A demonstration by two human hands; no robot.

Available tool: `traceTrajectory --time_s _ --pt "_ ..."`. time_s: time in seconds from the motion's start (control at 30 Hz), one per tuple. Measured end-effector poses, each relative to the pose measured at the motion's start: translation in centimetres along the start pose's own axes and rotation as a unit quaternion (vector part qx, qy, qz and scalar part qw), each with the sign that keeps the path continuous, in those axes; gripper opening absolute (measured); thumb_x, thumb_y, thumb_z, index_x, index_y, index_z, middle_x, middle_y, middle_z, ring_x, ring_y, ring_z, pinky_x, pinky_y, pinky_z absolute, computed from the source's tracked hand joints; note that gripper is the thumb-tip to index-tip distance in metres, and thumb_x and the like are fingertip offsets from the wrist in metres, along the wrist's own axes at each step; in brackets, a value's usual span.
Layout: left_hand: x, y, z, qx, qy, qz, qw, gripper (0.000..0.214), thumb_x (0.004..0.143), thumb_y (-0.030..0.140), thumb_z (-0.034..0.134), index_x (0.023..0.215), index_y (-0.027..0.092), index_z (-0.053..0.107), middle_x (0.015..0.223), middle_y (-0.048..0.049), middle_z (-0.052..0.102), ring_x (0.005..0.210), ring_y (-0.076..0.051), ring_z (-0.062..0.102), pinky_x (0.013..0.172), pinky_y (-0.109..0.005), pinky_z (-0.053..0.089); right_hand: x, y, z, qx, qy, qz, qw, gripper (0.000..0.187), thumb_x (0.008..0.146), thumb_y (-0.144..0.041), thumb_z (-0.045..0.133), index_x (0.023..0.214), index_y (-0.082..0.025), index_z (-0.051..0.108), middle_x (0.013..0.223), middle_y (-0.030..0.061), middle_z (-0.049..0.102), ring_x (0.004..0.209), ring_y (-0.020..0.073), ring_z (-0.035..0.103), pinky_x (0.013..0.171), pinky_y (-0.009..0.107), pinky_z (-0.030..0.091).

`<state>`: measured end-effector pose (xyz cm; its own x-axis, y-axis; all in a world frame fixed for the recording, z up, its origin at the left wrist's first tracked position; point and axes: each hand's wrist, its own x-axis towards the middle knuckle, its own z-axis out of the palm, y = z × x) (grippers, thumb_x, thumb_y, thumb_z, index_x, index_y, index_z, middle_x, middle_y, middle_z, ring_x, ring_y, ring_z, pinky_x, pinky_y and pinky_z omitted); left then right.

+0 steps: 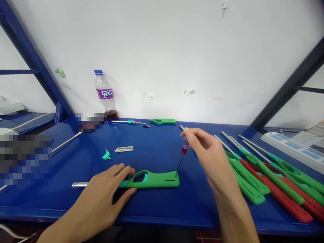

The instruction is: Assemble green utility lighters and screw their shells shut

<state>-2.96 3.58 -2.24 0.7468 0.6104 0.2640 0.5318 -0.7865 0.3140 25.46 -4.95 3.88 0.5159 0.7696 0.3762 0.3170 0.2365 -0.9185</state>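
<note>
A green long-necked gas lighter [157, 179] lies flat on the blue table, its metal tube pointing left. My left hand [108, 192] is closed around the lighter's neck, thumb on the near side and fingers on the far side. In my right hand [202, 143] is a screwdriver [185, 146] with a clear and red handle, pinched at its top end. The screwdriver stands slightly tilted, its tip at the hole near the lighter's right end. Beyond my left hand are a teal trigger piece [106, 155] and a clear fuel tank [124, 149].
Several green lighters [253, 189] and red lighters [286, 199] lie on the right beside a white power strip [291, 148]. Along the wall are a bottle [105, 94], a metal tube with wires [124, 122] and a green handle shell [164, 121]. A white cable [67, 141] crosses the left side.
</note>
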Motion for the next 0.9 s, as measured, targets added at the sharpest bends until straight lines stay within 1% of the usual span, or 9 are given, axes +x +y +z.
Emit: traceTrajectory --time_s 0.1,0.2,0.27,0.43,0.5,0.6,0.7,0.8,0.9 --pt "0.1 0.1 -0.1 0.002 -0.005 -0.001 1.000 0.025 0.108 0.047 0.056 0.124 0.030 0.066 0.115 -0.0038 0.075 0.101 -0.029 0.075 0.086 -0.041 0.058 0.0 0.0 -0.1 0.014 -0.016 -0.011 1.000 0.024 0.097 -0.048 0.075 0.099 -0.026 0.084 0.104 0.0054 0.080 0.096 0.0233 0.070 0.082 0.035 0.056" --pt "0.1 0.1 -0.2 0.003 -0.009 0.000 1.000 0.026 0.108 0.047 0.055 0.125 0.030 0.065 0.118 -0.0045 0.075 0.104 -0.030 0.075 0.088 -0.043 0.057 -0.1 -0.1 -0.2 0.050 -0.049 -0.013 0.997 0.020 0.101 -0.044 0.071 0.104 -0.029 0.084 0.104 0.0033 0.081 0.099 0.0218 0.071 0.090 0.036 0.055" --pt "0.1 0.1 -0.2 0.001 -0.012 -0.002 1.000 0.027 0.109 0.048 0.054 0.127 0.030 0.064 0.119 -0.0047 0.074 0.105 -0.030 0.075 0.089 -0.043 0.057 -0.3 -0.2 -0.3 0.084 -0.068 0.001 0.994 0.020 0.103 -0.046 0.071 0.102 -0.030 0.084 0.102 0.0019 0.080 0.100 0.0209 0.071 0.091 0.035 0.054" --pt "0.0 0.0 -0.1 -0.006 -0.014 -0.007 1.000 0.027 0.109 0.048 0.054 0.126 0.030 0.065 0.118 -0.0038 0.074 0.104 -0.029 0.074 0.088 -0.043 0.057 -0.5 -0.5 -0.7 0.138 -0.088 0.039 0.986 0.029 0.096 -0.055 0.079 0.082 -0.030 0.084 0.094 0.0006 0.077 0.096 0.0187 0.064 0.086 0.030 0.050" --pt "-0.1 0.0 -0.1 -0.005 -0.011 -0.008 1.000 0.028 0.109 0.049 0.055 0.127 0.030 0.065 0.119 -0.0038 0.074 0.106 -0.030 0.074 0.089 -0.043 0.057 -0.4 -0.5 -0.8 0.158 -0.109 0.044 0.980 0.025 0.093 -0.053 0.083 0.084 -0.030 0.084 0.092 0.0000 0.077 0.093 0.0179 0.063 0.084 0.029 0.050" --pt "-0.1 -0.1 0.0 -0.001 -0.008 -0.006 1.000 0.028 0.109 0.049 0.055 0.127 0.031 0.065 0.118 -0.0034 0.074 0.105 -0.029 0.075 0.089 -0.042 0.057 -0.4 -0.6 -0.7 0.178 -0.134 0.047 0.974 0.023 0.098 -0.051 0.079 0.090 -0.029 0.081 0.090 -0.0008 0.077 0.089 0.0170 0.067 0.084 0.029 0.052" --pt "0.0 -0.2 0.0 0.003 -0.005 0.001 1.000 0.028 0.109 0.050 0.055 0.126 0.031 0.065 0.118 -0.0034 0.074 0.105 -0.029 0.075 0.088 -0.041 0.057 -0.6 -0.7 -0.1 0.141 -0.122 0.018 0.982 0.031 0.107 -0.050 0.067 0.088 -0.027 0.074 0.085 -0.0011 0.077 0.084 0.0168 0.068 0.083 0.030 0.053" --pt "0.1 -0.2 0.0 0.005 0.000 0.003 1.000 0.027 0.109 0.050 0.055 0.126 0.031 0.065 0.117 -0.0029 0.075 0.103 -0.028 0.075 0.088 -0.040 0.057 -0.6 -0.6 0.4 0.092 -0.088 -0.015 0.992 0.039 0.111 -0.050 0.058 0.082 -0.026 0.068 0.083 -0.0014 0.075 0.084 0.0177 0.069 0.081 0.031 0.051" --pt "0.1 -0.2 0.0 0.002 0.000 0.005 1.000 0.026 0.110 0.050 0.054 0.125 0.032 0.065 0.117 -0.0019 0.075 0.102 -0.028 0.075 0.087 -0.040 0.057 -0.5 -0.5 0.6 0.032 -0.041 -0.031 0.998 0.047 0.107 -0.054 0.063 0.071 -0.025 0.063 0.081 -0.0008 0.072 0.085 0.0189 0.067 0.080 0.032 0.048"
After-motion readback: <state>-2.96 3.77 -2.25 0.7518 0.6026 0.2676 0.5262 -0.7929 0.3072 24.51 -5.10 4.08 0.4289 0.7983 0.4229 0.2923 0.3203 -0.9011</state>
